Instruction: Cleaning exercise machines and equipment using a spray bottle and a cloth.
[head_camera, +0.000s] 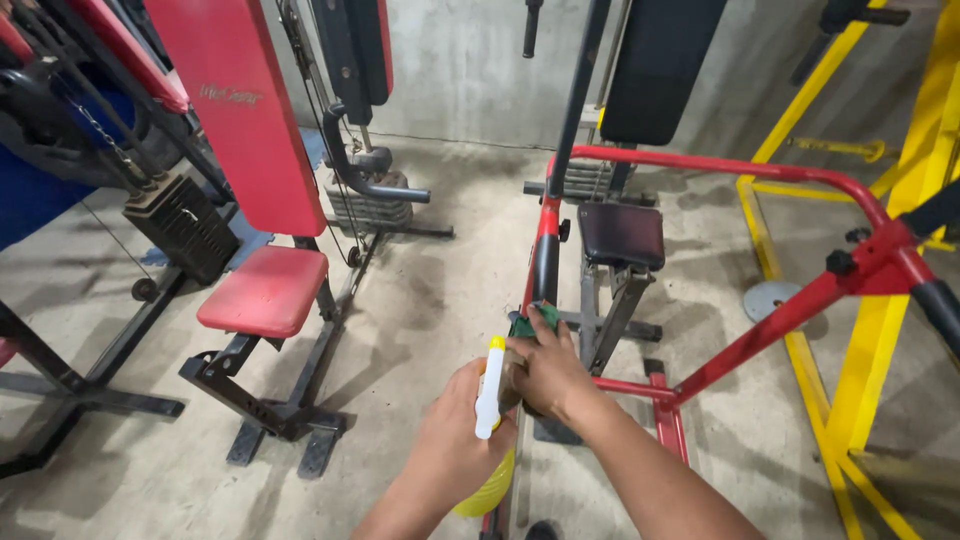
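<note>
Head view: the left hand (452, 432) is closing around a yellow spray bottle (487, 487), whose white nozzle (489, 400) is standing upright just beside the right hand (548, 372). The right hand is pinching a green cloth (531, 322) against the red-and-black frame bar (546, 262) (fingers curled, not spread). The bar's long axis is running up and away from the person, so the cloth is lying directly ahead of the right hand, which is the nearer one.

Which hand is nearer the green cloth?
Right. The right hand grips the green cloth against the machine's bar; the left hand sits lower, holding the yellow spray bottle.
</note>
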